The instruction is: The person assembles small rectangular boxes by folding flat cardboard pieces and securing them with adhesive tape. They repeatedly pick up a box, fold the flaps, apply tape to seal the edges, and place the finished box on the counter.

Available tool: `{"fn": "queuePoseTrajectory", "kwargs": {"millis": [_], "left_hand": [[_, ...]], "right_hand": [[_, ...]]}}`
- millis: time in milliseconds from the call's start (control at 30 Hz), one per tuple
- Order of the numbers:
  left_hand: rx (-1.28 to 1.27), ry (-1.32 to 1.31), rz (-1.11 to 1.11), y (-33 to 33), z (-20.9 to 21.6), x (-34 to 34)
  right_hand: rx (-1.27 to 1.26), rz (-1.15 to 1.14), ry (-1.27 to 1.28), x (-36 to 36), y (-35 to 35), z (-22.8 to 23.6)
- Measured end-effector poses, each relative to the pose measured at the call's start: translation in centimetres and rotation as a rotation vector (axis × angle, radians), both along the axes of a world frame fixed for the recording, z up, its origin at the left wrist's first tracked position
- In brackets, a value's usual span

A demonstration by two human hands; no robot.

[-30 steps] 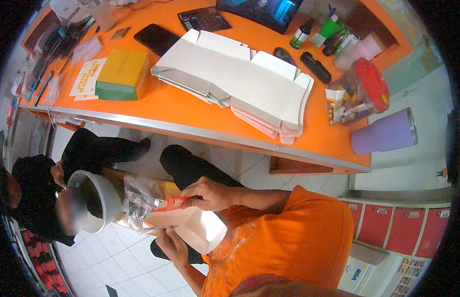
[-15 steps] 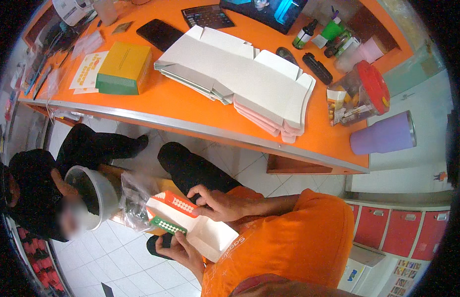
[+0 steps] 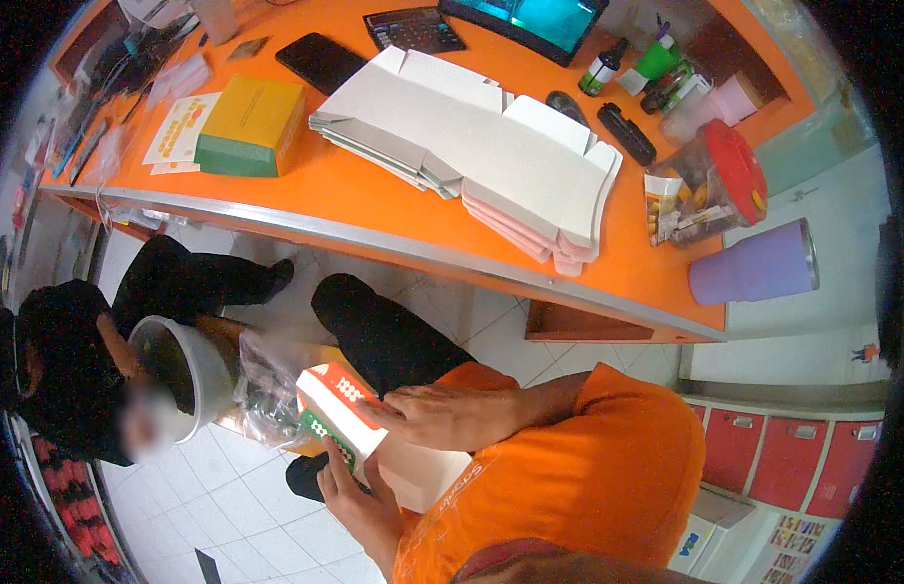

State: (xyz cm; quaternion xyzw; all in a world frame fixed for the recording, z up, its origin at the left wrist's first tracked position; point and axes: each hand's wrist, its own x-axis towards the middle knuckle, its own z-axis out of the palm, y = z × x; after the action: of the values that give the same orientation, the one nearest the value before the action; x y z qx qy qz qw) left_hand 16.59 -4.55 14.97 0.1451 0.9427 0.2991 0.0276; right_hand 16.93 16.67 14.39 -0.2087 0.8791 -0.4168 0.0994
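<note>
A folding paper carton with a red-orange side, a green side and a plain white inner face lies across my lap, tilted. Its pale, unprinted flap reaches back against my orange shirt. My right hand presses on the red-orange side from above, its fingers bent over the edge. Down along the green side, my left hand grips the carton, thumb and fingers at the edge. Some fingertips are hidden behind the panels.
On the orange desk lie flat carton blanks and a yellow-green box. A red-lidded jar and a purple tumbler stand at its right. Left of my lap are a plastic bag, a bucket and another person.
The carton's red-orange and green sides have come closer together, with the white inner face narrower. My right hand has flattened over the edge; my left hand has shifted slightly.
</note>
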Motion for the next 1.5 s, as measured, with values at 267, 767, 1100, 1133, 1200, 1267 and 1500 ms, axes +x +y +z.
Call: {"fn": "queuePoseTrajectory", "kwargs": {"millis": [267,767,1100,1133,1200,1267,1500], "left_hand": [[-0.125,-0.135,-0.069,-0.8,-0.7,-0.1],[0.423,0.633,-0.246,5.0,1.8,-12.8],[0.812,0.478,-0.411,10.1,9.3,-32.8],[0.780,0.502,-0.292,10.2,7.6,-33.1],[0.719,0.590,-0.154,9.3,3.4,-33.2],[0.702,0.601,-0.145,8.6,1.1,-31.9],[0.578,0.707,-0.159,8.4,0.6,-29.2]], "right_hand": [[0.292,0.090,-0.220,-2.1,0.5,2.7],[-1.041,-0.164,-0.286,-6.0,0.8,2.0],[-0.185,-0.466,0.666,-21.4,5.5,19.5],[0.146,-0.481,0.725,-23.7,7.1,20.1],[0.575,-0.405,0.599,-29.0,8.5,19.8],[0.734,-0.282,0.397,-32.6,8.6,16.9],[0.906,-0.203,0.244,-35.6,6.5,11.8]]}}
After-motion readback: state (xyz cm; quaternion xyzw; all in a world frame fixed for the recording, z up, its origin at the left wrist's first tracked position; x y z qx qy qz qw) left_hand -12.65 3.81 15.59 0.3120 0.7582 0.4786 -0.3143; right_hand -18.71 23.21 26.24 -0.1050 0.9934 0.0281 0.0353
